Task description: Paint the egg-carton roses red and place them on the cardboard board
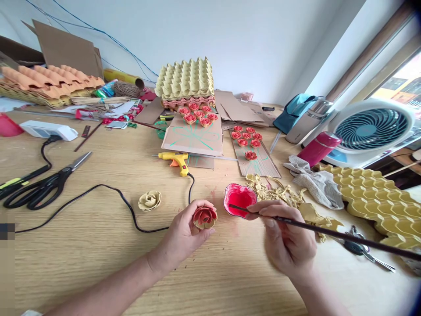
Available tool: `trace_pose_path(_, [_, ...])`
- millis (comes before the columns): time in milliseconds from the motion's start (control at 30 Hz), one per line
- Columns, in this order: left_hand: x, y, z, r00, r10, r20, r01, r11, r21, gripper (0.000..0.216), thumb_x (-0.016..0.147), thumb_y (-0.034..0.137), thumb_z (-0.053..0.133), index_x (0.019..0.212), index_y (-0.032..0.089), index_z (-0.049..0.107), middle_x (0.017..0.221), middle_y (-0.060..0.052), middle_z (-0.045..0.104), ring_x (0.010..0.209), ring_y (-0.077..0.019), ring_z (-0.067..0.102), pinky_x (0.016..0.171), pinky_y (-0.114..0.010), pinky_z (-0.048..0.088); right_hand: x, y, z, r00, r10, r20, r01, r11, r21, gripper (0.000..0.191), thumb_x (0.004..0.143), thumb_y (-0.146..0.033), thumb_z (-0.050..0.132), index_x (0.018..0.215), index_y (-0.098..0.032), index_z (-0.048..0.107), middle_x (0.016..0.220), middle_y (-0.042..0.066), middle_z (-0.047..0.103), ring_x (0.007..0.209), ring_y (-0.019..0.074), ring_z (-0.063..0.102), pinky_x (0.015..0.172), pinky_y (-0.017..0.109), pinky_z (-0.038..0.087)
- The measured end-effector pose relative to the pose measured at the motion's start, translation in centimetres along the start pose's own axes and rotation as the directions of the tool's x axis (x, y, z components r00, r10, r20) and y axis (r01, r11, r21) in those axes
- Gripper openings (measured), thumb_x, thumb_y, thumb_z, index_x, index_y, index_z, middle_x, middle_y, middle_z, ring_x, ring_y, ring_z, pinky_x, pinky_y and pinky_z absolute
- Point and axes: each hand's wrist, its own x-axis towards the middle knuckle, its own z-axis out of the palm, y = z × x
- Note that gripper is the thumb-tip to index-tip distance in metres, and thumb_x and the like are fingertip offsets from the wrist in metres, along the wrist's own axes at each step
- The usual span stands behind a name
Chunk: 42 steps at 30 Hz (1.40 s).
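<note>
My left hand is closed round a small paper rose, its petals painted red and its base still tan. My right hand pinches a long dark paintbrush whose tip rests in a small dish of red paint just beyond the rose. An unpainted tan rose lies on the wooden table to the left of my left hand.
A yellow glue gun with a black cord, black scissors, cardboard sheets bearing red roses, stacked egg trays, cut tray scraps, a grey cloth, a pink flask, a fan and keys surround the work spot.
</note>
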Motion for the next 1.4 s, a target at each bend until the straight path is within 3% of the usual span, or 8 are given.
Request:
trace_pose_path(167, [0.1,0.5,0.0,1.000,-0.013,0.012,0.013,1.000,-0.027,0.035,0.081,0.017,0.081,0.114,0.023,0.073,0.116,-0.007,0.084,0.106,-0.0239,0.079,0.097,-0.033,0.062,1.2,-0.2,-0.6,0.994,0.010,0.106,0.020,0.959,-0.282,0.025,0.112,-0.012,0.054,0.125,-0.025,0.071,0.099,0.005,0.083,0.083,0.0203,0.084,0.077,0.028,0.067])
trace_pose_path(333, [0.1,0.5,0.0,0.999,-0.052,0.006,0.052,0.995,-0.085,0.037,0.079,0.017,0.084,0.114,0.023,0.070,0.121,-0.009,0.084,0.110,-0.0256,0.079,0.099,-0.036,0.062,1.0,0.1,-0.5,0.987,-0.014,0.160,0.067,0.941,-0.331,0.026,0.114,-0.013,0.049,0.125,-0.025,0.069,0.104,0.007,0.083,0.084,0.0205,0.084,0.083,0.031,0.067])
trace_pose_path(500, [0.3,0.3,0.1,0.998,-0.059,0.001,0.058,0.990,-0.127,0.037,0.078,0.018,0.085,0.111,0.022,0.070,0.116,-0.009,0.083,0.108,-0.0256,0.078,0.099,-0.036,0.061,1.0,0.6,-0.4,0.977,-0.007,0.215,0.084,0.932,-0.352,0.023,0.114,-0.014,0.048,0.123,-0.022,0.068,0.109,0.010,0.084,0.083,0.0204,0.084,0.079,0.031,0.067])
trace_pose_path(633, [0.4,0.0,0.0,0.998,-0.069,-0.011,0.067,0.986,-0.151,0.041,0.076,0.019,0.089,0.112,0.022,0.070,0.114,-0.008,0.081,0.109,-0.0260,0.077,0.100,-0.035,0.061,1.0,0.6,-0.5,0.982,0.011,0.191,0.048,0.951,-0.305,0.023,0.115,-0.016,0.049,0.121,-0.023,0.070,0.106,0.009,0.084,0.084,0.0206,0.084,0.078,0.031,0.068])
trace_pose_path(767, [0.3,-0.4,-0.2,0.996,-0.090,0.019,0.092,0.979,-0.182,0.045,0.076,0.021,0.091,0.116,0.022,0.071,0.118,-0.009,0.081,0.109,-0.0259,0.077,0.095,-0.033,0.062,0.2,0.1,-0.5,0.998,0.056,-0.016,-0.058,0.989,-0.133,0.023,0.116,-0.018,0.053,0.125,-0.024,0.074,0.106,0.009,0.085,0.084,0.0215,0.084,0.074,0.033,0.070])
trace_pose_path(867, [0.3,-0.4,-0.2,0.994,-0.104,0.038,0.109,0.976,-0.187,0.044,0.076,0.022,0.091,0.116,0.022,0.071,0.119,-0.009,0.081,0.107,-0.0254,0.077,0.093,-0.033,0.062,-0.3,-0.4,0.0,0.990,0.060,-0.125,-0.053,0.997,0.058,0.023,0.116,-0.018,0.053,0.124,-0.024,0.074,0.103,0.009,0.086,0.083,0.0236,0.084,0.073,0.038,0.072])
trace_pose_path(1000, [0.2,-0.1,-0.2,0.992,-0.117,0.048,0.124,0.972,-0.197,0.043,0.077,0.021,0.090,0.116,0.022,0.072,0.120,-0.009,0.081,0.106,-0.0242,0.076,0.095,-0.033,0.062,-0.3,-1.1,0.9,0.999,0.009,-0.042,-0.002,0.987,0.159,0.024,0.118,-0.018,0.049,0.128,-0.023,0.070,0.106,0.010,0.086,0.090,0.0238,0.086,0.076,0.039,0.074])
trace_pose_path(1400, [0.2,0.0,0.0,0.988,-0.149,0.039,0.154,0.958,-0.243,0.043,0.075,0.023,0.092,0.112,0.022,0.071,0.114,-0.007,0.079,0.104,-0.0239,0.075,0.093,-0.033,0.062,0.0,-1.6,1.0,0.995,-0.025,0.100,0.011,0.990,0.139,0.022,0.119,-0.019,0.046,0.125,-0.023,0.067,0.104,0.010,0.084,0.091,0.0206,0.086,0.078,0.033,0.072])
